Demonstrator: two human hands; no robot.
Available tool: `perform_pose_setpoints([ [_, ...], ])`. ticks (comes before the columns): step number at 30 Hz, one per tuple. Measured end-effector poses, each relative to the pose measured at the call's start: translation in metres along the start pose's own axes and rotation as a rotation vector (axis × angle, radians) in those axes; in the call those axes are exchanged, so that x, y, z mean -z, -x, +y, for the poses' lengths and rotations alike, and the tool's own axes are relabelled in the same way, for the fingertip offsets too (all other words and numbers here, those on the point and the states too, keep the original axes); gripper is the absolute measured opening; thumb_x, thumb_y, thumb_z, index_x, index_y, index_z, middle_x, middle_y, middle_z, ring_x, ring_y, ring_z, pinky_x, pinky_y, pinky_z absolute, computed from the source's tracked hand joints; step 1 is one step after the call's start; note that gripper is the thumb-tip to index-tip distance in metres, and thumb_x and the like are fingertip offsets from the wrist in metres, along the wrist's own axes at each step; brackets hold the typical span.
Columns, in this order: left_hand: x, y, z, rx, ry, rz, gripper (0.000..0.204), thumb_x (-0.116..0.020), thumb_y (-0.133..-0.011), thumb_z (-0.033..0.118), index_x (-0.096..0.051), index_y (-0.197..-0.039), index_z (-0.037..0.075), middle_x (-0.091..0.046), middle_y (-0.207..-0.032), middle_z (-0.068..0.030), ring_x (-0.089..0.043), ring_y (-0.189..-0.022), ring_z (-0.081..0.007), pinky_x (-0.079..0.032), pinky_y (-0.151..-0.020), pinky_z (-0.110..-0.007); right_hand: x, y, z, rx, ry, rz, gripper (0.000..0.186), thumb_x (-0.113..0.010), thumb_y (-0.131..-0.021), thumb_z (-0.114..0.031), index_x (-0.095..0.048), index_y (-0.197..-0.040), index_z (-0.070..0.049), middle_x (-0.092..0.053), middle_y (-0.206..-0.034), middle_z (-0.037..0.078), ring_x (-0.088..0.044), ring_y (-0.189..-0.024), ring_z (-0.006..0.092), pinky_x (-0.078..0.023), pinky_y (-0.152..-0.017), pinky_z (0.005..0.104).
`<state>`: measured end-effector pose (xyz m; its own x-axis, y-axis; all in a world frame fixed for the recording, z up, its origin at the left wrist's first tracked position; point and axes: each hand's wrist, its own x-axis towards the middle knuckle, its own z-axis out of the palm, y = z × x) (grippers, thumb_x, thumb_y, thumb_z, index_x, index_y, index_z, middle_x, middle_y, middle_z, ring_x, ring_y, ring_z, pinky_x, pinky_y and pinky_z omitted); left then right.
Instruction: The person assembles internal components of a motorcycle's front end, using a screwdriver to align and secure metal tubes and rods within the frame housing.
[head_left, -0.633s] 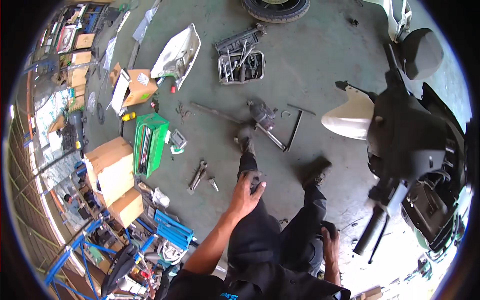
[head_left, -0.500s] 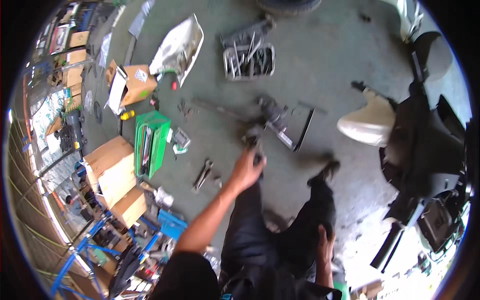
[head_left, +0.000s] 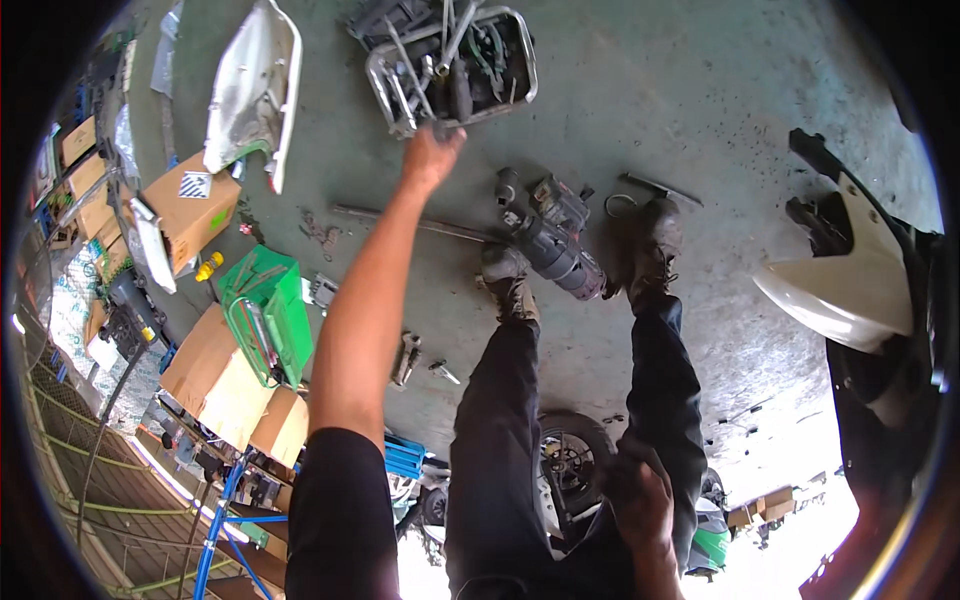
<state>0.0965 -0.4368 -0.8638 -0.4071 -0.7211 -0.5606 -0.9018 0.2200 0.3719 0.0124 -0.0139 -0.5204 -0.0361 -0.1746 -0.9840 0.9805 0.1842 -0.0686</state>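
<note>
My left arm stretches forward, and my left hand [head_left: 433,160] is at the near rim of a metal tray [head_left: 525,50]. Its fingers look curled over that rim, though their tips are dark and hard to make out. Wrenches, rods and pliers lie jumbled in the tray. My right hand [head_left: 645,505] is down by my right knee, its darkened fingers blurred against the black trousers. Between my boots and the tray, a thick cylindrical machine part [head_left: 555,255] lies beside a grey metal block [head_left: 560,203]. A long thin bar [head_left: 420,222] runs leftward from there.
Left of me stand a green crate [head_left: 290,315] and cardboard boxes [head_left: 215,365], with a white panel [head_left: 250,95] beyond. White and black bodywork [head_left: 840,290] stands at the right. Small tools [head_left: 407,358] lie by my left leg. A wheel [head_left: 575,455] shows between my legs.
My left hand has gone from beside my left foot forward to the tray's near rim. The view has shifted, and the tray appears larger. My right hand stays near my right knee.
</note>
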Motion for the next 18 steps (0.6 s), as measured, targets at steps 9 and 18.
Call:
perform_pose_setpoints([
  [9, -0.057, -0.112, -0.015, 0.116, -0.225, 0.023, 0.088, -0.078, -0.072, 0.044, -0.039, -0.127, -0.013, -0.049, -0.128, -0.0359, -0.049, -0.122, -0.0437, -0.040, -0.105, -0.044, -0.018, -0.014, -0.022, -0.126, -0.163, 0.024, 0.051, -0.056, -0.090, -0.035, -0.045, -0.121, 0.004, -0.062, -0.101, 0.025, -0.064, -0.087, 0.0338, -0.052, -0.078, 0.0430],
  [18, -0.031, -0.098, -0.036, 0.192, -0.186, 0.147, 0.065, -0.078, -0.067, 0.039, -0.061, -0.109, -0.007, -0.056, -0.120, -0.0312, -0.053, -0.117, -0.0414, -0.043, -0.100, -0.045, -0.005, -0.015, -0.010, -0.089, -0.171, -0.011, 0.052, -0.057, -0.089, -0.034, -0.045, -0.121, 0.005, -0.062, -0.102, 0.025, -0.064, -0.089, 0.0343, -0.051, -0.081, 0.0430],
])
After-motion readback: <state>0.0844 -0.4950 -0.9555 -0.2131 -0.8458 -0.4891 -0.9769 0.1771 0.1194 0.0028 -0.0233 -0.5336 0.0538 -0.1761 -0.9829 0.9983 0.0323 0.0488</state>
